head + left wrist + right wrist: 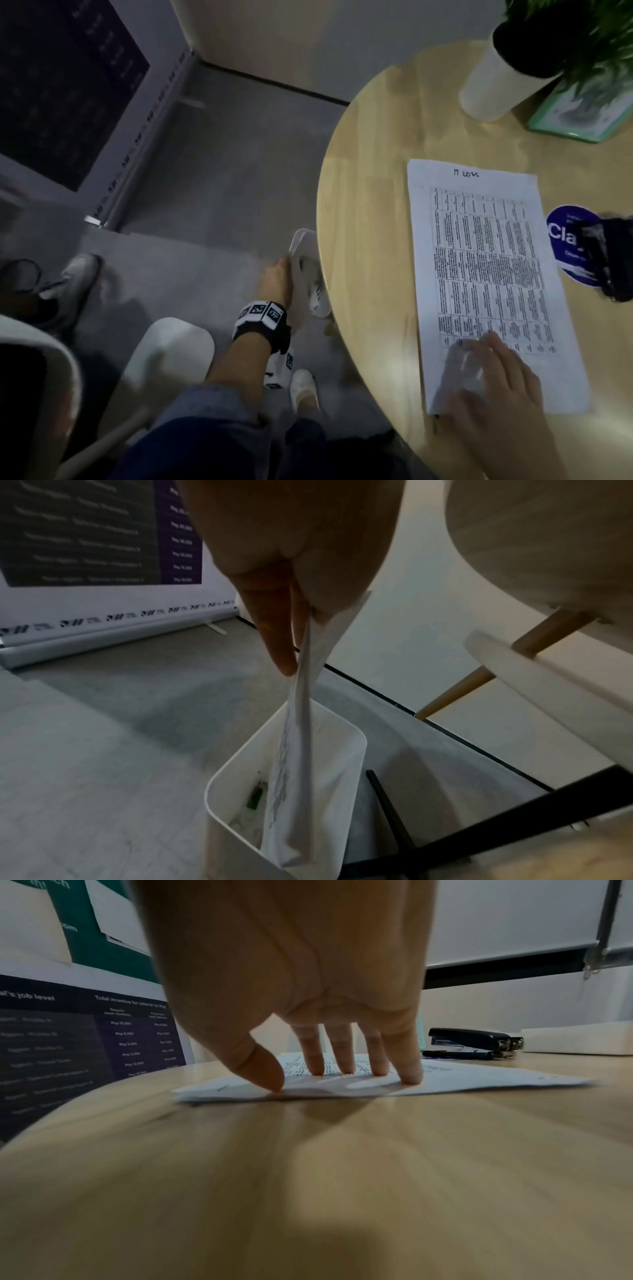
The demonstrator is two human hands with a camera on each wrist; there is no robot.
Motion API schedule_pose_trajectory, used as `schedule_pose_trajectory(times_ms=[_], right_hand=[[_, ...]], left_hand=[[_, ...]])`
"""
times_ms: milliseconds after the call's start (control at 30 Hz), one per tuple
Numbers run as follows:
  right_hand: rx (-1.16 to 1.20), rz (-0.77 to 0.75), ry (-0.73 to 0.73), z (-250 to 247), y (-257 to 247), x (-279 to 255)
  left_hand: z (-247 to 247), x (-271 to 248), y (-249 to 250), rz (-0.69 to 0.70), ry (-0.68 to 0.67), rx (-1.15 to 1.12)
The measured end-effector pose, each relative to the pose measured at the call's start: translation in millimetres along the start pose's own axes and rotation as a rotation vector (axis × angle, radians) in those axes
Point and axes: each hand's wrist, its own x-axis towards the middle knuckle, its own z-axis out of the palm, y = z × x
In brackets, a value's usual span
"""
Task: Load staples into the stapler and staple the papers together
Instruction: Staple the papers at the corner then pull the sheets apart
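Note:
A stack of printed papers [479,267] lies flat on the round wooden table [370,205]. My right hand [493,387] presses on its near end with spread, straight fingertips [411,1076]. A black stapler [476,1039] lies closed behind the papers [462,1080], at the right edge of the head view [613,253]. Below the table's left edge my left hand [279,284] pinches a folded printed sheet [298,764]. That sheet hangs down into a white bin [240,764] on the floor. No staples are visible.
A dark pen [459,1054] lies by the stapler, and a white box [578,1039] sits further right. A white plant pot [496,85] and a green box [575,116] stand at the table's far side. A white chair [171,353] stands on the floor to the left.

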Motion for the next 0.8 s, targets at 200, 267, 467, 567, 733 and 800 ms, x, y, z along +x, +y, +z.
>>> schedule_pose_trajectory(times_ms=[200,267,467,567,733,800], right_hand=[[-0.001,-0.045,0.085,3.8,-1.9,0.1],[-0.010,-0.043,0.078,3.8,-1.6,-1.5],[-0.025,0.056,-0.191,-3.0,-1.9,-6.7],[-0.043,0.052,-0.257,-15.8,-5.5,-2.7],[0.087,0.033,-0.369,-44.1,1.7,6.9],[0.173,0.011,-0.420,-53.4,8.4,12.6]], left_hand=[[35.1,38.2,-1.5,0.018,-0.092,-0.159],[38.0,37.4,-1.3,-0.024,-0.137,-0.188],[8.5,1.6,-15.0,-0.158,-0.005,-0.516],[-36.2,-24.4,0.0,-0.075,0.264,-0.555],[-99.2,-101.0,66.1,0.282,0.576,-0.374],[-100.6,-127.7,91.1,0.486,0.553,-0.216]])
